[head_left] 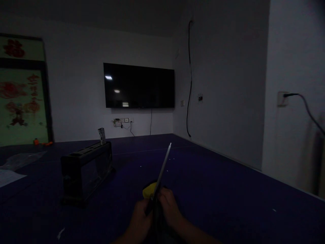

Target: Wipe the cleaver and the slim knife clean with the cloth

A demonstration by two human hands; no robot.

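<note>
Low in the middle of the head view, my left hand (139, 217) is closed around the dark handle of a long, thin metal blade or rod (164, 162). It slants up and to the right, ending in a narrow tip. My right hand (169, 205) has its fingers curled close beside the handle's upper end; what they hold is hidden. Just beyond the hands shows a yellow piece with a dark rim (149, 190), partly covered. To the left stands a black slotted knife-block-like holder (87, 169), with a greyish handle (102, 135) sticking up from its far end.
The dark blue surface (215, 189) carries small white scraps. At far left lie clear plastic (22, 160), a white sheet (10, 177) and orange items (42, 142). A television (139, 86) hangs on the back wall; a black cable (189, 78) runs down the right wall.
</note>
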